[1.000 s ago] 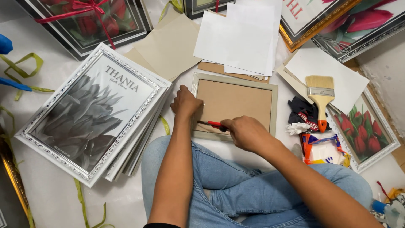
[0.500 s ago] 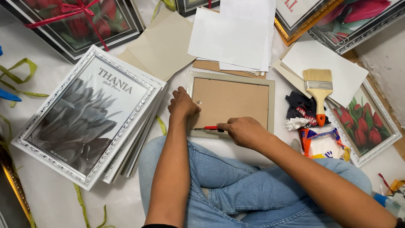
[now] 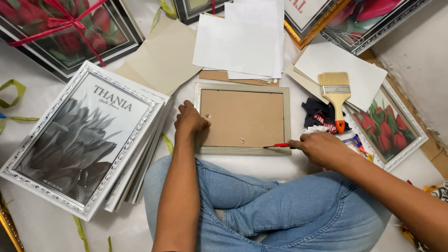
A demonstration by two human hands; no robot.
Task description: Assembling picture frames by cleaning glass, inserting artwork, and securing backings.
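A pale picture frame (image 3: 242,87) lies face down on the floor in front of my crossed legs, its brown backing board (image 3: 242,116) up. My left hand (image 3: 189,119) presses on the frame's left edge with curled fingers. My right hand (image 3: 317,147) holds a small red-handled tool (image 3: 279,145), whose tip touches the frame's lower rail near the right corner.
A stack of silver frames (image 3: 79,140) with a grey flower print lies at the left. White sheets (image 3: 242,39) and brown card (image 3: 163,56) lie behind the frame. A paintbrush (image 3: 336,95), a dark cloth (image 3: 319,114) and a tulip picture (image 3: 387,126) lie at the right. More framed pictures line the far edge.
My right hand has slid with the red tool to the right along the frame's lower rail, from near the left corner. My left hand has stayed on the left edge.
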